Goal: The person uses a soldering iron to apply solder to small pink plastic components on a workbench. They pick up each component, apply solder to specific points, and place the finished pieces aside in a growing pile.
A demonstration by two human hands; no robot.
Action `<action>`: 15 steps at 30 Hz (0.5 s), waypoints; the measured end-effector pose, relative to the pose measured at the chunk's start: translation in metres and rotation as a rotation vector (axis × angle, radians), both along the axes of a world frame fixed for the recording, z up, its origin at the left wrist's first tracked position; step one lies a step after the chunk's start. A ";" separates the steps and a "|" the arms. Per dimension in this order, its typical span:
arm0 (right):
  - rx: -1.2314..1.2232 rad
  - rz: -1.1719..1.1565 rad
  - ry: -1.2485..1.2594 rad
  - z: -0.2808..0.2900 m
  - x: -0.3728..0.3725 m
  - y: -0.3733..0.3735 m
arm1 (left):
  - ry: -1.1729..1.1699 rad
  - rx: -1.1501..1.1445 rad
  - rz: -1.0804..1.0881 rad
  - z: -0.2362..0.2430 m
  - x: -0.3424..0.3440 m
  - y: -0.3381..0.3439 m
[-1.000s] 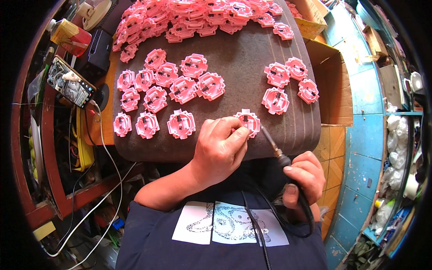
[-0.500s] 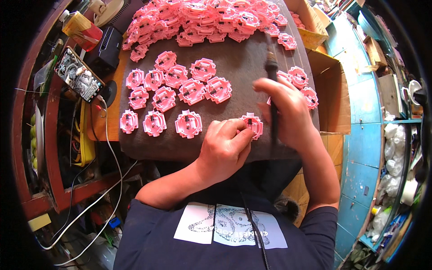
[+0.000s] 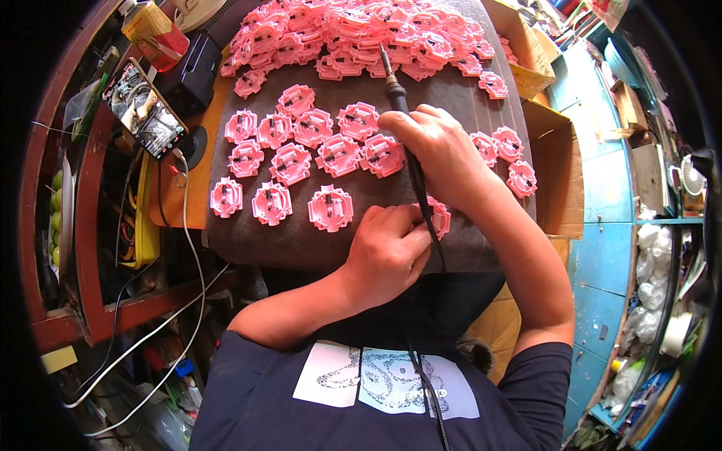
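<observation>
My left hand (image 3: 387,252) is closed on a pink plastic part (image 3: 440,219) near the front of the dark work mat (image 3: 248,248); its fingers partly cover the part. Above it, my right hand (image 3: 440,150) grips a black-handled soldering iron (image 3: 395,94), whose metal tip points away from me to the big heap of pink parts (image 3: 346,34); I cannot tell whether it touches them. Several loose pink parts (image 3: 329,208), each with small dark components inside, lie to the left of my hands and several more (image 3: 520,179) to the right. The iron's cord hangs down toward my lap.
A phone on a stand (image 3: 147,105), a bottle (image 3: 154,34) and a black device (image 3: 188,75) are at the left with white cables. Cardboard boxes (image 3: 555,188) stand right of the mat, beside blue panels (image 3: 598,270) and cluttered shelves (image 3: 654,316).
My right hand has swung up from the lower right, carrying the iron from the held part toward the heap at the back. My left hand stays closed on the part.
</observation>
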State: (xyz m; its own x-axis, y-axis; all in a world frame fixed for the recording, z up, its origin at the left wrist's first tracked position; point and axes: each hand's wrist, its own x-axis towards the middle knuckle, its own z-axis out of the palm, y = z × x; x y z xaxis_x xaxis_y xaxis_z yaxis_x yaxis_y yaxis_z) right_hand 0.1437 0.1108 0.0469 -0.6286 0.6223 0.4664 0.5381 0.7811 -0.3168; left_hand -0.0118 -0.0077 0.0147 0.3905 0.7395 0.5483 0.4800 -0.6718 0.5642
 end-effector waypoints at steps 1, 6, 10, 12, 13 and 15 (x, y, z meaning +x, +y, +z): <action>0.010 -0.007 0.003 0.000 -0.001 0.000 | 0.000 0.001 0.002 0.000 0.000 0.000; 0.008 0.001 0.058 0.002 0.003 -0.002 | -0.001 0.003 0.005 -0.001 -0.001 0.000; -0.023 -0.077 0.174 0.015 0.020 -0.016 | -0.028 0.028 0.027 -0.007 0.002 0.000; -0.001 -0.164 0.362 0.011 0.037 -0.027 | -0.015 0.034 0.027 -0.007 0.003 -0.001; -0.057 -0.271 0.440 0.013 0.044 -0.041 | -0.011 0.036 0.031 -0.008 0.003 -0.001; -0.069 -0.401 0.607 0.009 0.061 -0.064 | -0.009 0.034 0.021 -0.007 0.003 -0.001</action>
State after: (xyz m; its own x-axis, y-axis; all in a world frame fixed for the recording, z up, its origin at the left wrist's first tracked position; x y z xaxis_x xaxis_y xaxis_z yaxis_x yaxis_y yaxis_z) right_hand 0.2043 0.0468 0.0561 0.0107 0.7912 0.6115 0.4922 0.5281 -0.6919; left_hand -0.0092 -0.0088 0.0078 0.3702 0.7284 0.5765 0.4887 -0.6805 0.5460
